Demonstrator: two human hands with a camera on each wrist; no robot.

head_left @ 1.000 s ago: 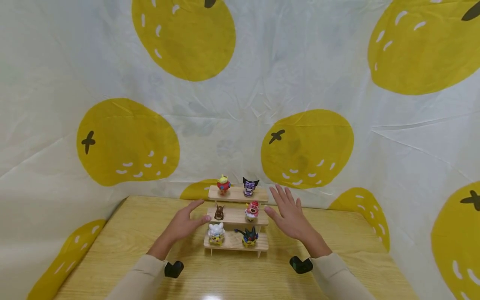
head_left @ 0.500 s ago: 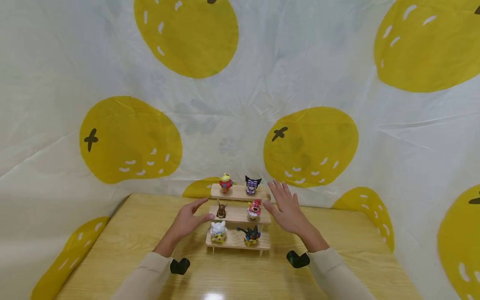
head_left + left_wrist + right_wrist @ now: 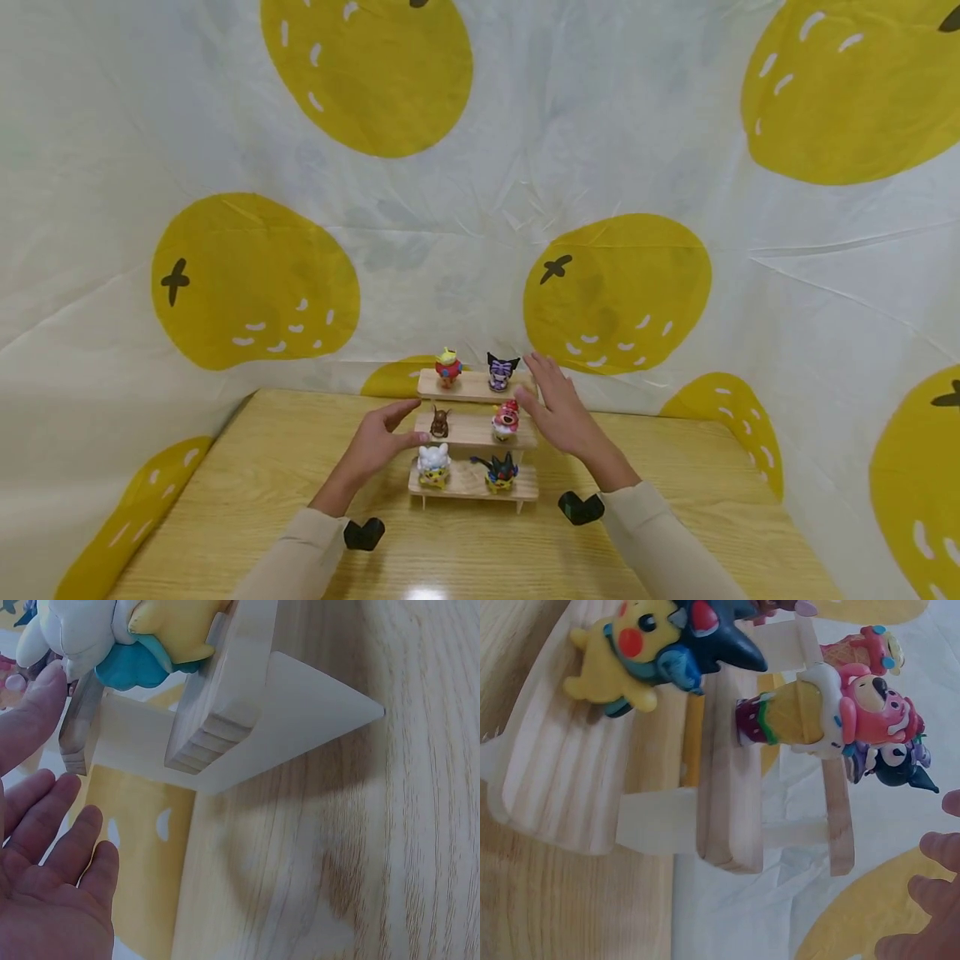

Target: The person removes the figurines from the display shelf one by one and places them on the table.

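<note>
A three-tier wooden display stand (image 3: 468, 385) carries two small figures per shelf. On top are a red figure with a yellow cap (image 3: 447, 369) and a purple-and-black figure (image 3: 501, 372). The middle shelf has a brown eared figure (image 3: 439, 422) and a pink bear on a cone (image 3: 506, 419). Below sit a white-hooded yellow figure (image 3: 433, 466) and a black-hooded yellow figure (image 3: 611, 664). My left hand (image 3: 375, 442) is at the stand's left side, thumb near the middle shelf's end; contact is unclear. Beside the right shelf ends is my right hand (image 3: 561, 415), fingers extended, holding nothing.
The stand rests on a light wooden table (image 3: 285, 467), near its back edge. Behind and on both sides hangs a white cloth (image 3: 442, 275) printed with large yellow fruit. A dark device part (image 3: 364, 534) sits at each wrist.
My right hand has moved left, closer to the stand's right side. The left hand has shifted slightly right. The figures stay in their places on the shelves.
</note>
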